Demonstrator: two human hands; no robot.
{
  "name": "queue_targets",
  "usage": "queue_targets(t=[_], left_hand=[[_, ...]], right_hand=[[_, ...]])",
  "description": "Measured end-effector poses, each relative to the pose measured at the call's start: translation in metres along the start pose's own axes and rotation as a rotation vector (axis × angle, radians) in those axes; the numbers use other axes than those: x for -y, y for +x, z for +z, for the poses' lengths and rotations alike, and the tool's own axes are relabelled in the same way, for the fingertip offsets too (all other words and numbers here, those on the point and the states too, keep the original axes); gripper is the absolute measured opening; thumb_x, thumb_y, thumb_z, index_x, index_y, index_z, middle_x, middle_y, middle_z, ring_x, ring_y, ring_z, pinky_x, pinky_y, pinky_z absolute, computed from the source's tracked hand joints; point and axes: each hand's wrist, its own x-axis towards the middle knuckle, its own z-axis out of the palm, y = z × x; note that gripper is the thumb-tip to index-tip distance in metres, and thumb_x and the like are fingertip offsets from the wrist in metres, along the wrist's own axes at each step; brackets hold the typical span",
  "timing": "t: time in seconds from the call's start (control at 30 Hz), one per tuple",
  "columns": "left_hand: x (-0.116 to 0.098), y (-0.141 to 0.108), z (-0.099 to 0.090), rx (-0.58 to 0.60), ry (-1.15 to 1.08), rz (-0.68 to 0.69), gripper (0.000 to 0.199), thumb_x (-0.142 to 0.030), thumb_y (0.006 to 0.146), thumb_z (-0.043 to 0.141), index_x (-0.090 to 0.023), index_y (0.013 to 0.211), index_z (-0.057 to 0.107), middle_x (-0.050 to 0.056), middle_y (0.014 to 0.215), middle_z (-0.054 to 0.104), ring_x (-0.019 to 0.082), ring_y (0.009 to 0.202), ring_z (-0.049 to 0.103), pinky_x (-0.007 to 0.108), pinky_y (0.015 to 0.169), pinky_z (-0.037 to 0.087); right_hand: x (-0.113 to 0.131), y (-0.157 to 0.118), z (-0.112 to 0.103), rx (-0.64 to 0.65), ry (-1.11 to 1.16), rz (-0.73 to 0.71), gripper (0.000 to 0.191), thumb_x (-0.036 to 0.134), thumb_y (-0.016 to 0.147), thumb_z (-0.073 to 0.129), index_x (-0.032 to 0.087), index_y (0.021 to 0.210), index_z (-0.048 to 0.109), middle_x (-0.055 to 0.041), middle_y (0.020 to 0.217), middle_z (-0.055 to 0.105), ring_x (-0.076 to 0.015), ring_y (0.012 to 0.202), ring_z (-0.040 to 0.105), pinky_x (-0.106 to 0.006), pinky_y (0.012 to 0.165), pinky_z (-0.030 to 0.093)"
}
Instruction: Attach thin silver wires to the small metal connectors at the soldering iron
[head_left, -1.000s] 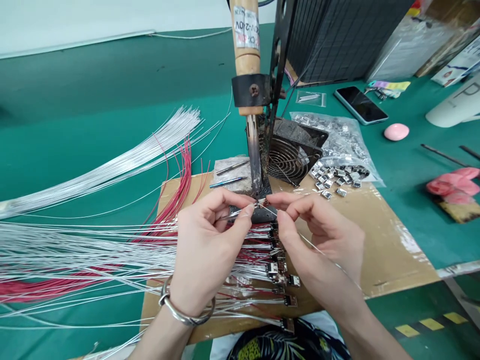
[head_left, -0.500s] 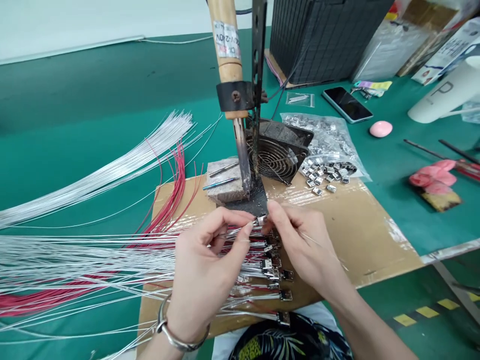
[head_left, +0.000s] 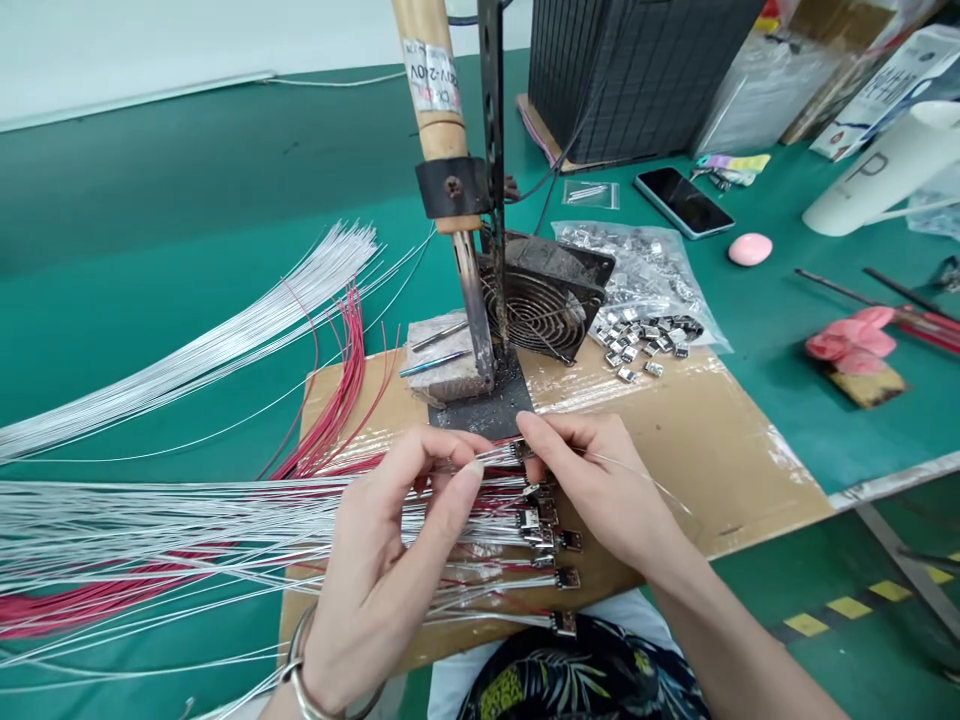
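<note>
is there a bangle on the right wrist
No, the silver bangle is on the wrist of the left hand, while the wrist of the right hand is bare.

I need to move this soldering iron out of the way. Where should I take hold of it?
Take the wooden handle above the black clamp, coming from the left, since the perforated metal bracket stands on its right. Stay off the sooty metal shaft below the clamp.
</note>
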Motion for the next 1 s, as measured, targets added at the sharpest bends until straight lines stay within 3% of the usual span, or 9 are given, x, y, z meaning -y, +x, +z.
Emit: queue_targets(t=[0.2,0.37,0.6,0.83,1.0], left_hand=[[-0.001,0.001,-0.001,-0.013,0.201,0.123,0.016,-0.016,0.102,0.057,-0.030,0.099,0.063,-0.008,0.108,0.073,0.013,0.104,0.067,0.027,0.091,0.047],[-0.003,0.001,-0.002,0.002,0.362,0.224,0.016,-0.012,0.099,0.059,-0.027,0.100,0.062,-0.005,0.111,0.075,0.015,0.103,0.069,0.030,0.096,0.045],[-0.008,0.008,-0.004,0.025,0.155,0.044,0.010,-0.021,0.100,0.062,-0.027,0.093,0.067,-0.002,0.114,0.074,0.018,0.109,0.068,0.029,0.094,0.049],[-0.005,0.016,-0.005,0.056,-0.103,-0.136,0.016,-0.027,0.093,0.071,-0.022,0.078,0.070,0.002,0.098,0.075,0.017,0.084,0.069,0.026,0.065,0.048],[-0.005,0.021,-0.004,0.063,-0.189,-0.191,0.018,-0.026,0.092,0.073,-0.021,0.075,0.068,0.003,0.093,0.074,0.017,0.083,0.066,0.025,0.064,0.047]], right_hand=[[-0.001,0.001,-0.001,0.032,0.059,0.030,0.051,0.048,0.101,0.057,0.018,0.059,0.057,0.0033,0.059,0.048,-0.0117,0.059,0.041,-0.028,0.059,0.033],[0.004,-0.003,-0.004,0.035,0.142,0.020,0.027,0.036,0.095,0.064,0.018,0.075,0.063,0.0021,0.070,0.056,-0.0131,0.068,0.048,-0.026,0.062,0.039],[0.004,-0.008,-0.004,0.006,0.164,-0.052,0.016,0.030,0.096,0.066,0.018,0.085,0.067,0.0016,0.075,0.060,-0.0123,0.069,0.051,-0.024,0.062,0.040],[0.002,-0.007,-0.003,0.083,0.221,-0.028,0.019,0.034,0.096,0.068,0.018,0.086,0.068,0.0032,0.072,0.056,-0.0103,0.064,0.045,-0.023,0.058,0.036],[0.003,-0.008,-0.003,0.099,0.226,-0.027,0.020,0.035,0.096,0.069,0.018,0.085,0.068,0.0053,0.067,0.050,-0.0095,0.059,0.039,-0.023,0.054,0.033]])
